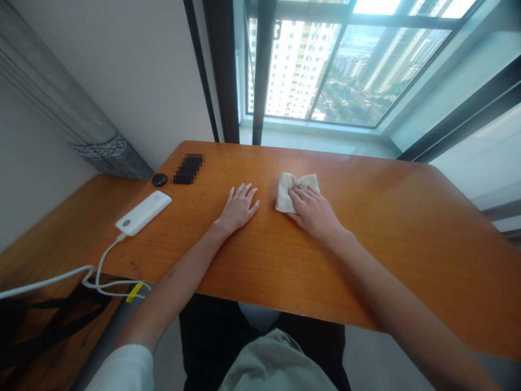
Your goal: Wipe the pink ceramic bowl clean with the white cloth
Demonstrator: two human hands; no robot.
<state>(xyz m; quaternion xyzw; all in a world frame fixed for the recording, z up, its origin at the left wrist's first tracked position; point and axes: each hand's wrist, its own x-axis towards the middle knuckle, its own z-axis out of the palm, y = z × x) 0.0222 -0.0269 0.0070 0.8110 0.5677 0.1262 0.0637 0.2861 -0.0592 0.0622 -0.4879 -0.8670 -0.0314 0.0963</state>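
Observation:
My left hand [239, 207] lies flat on the wooden table [260, 266], its fingers spread and nothing in it. To its right, a folded white cloth [285, 194] rests on the tabletop. My right hand [312, 210] is on top of this cloth, gripping it against the wood with the fingers together. Part of the cloth is hidden beneath the fingers and palm.
On the table's left side are a white power bank [144, 213] with a white cable [101, 260], a round black object [159, 180] and a dark pixelated item [188, 169]. A window [325, 70] is behind the table, a grey curtain [77, 92] at the left.

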